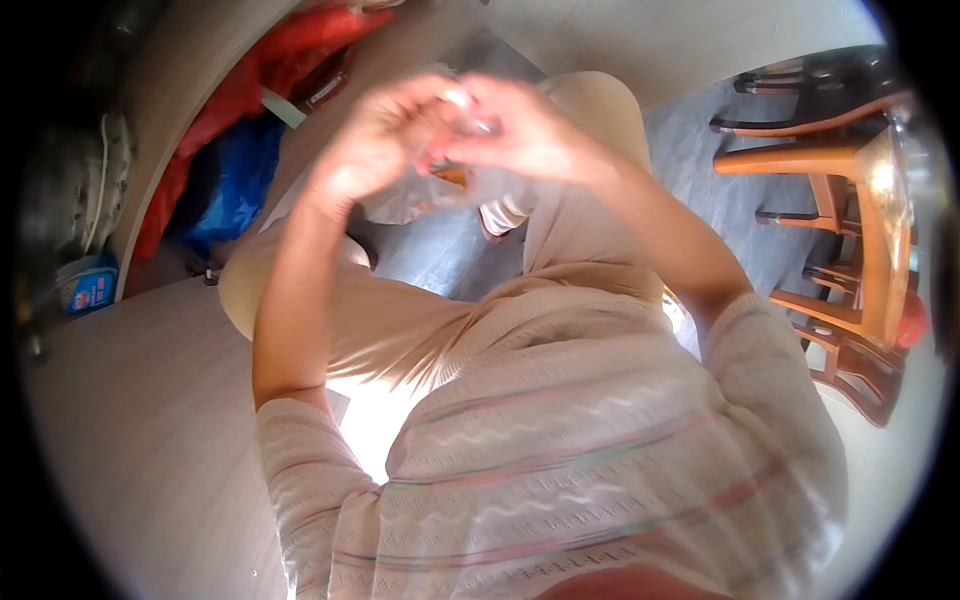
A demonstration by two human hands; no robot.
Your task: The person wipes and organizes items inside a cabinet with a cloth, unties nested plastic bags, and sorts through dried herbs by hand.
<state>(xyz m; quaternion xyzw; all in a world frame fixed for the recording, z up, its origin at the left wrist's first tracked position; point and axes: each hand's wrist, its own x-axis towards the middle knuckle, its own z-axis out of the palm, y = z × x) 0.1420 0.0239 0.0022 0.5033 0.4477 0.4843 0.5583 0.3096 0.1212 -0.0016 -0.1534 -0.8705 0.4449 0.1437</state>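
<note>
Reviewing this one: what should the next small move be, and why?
Probably steady the left hand against the right hand: they are close together above the floor, so anything slipping might drop. Blur hides what, if anything, they hold.

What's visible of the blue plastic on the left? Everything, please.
The blue plastic is glossy, deep blue and crumpled, brighter where light catches its folds, darker toward its left side. It looks like thin, flexible film. It lies beside red plastic, apparently touching it, beyond the person's left knee. Neither the left hand nor the right hand touches it. Any contents are hidden.
</note>
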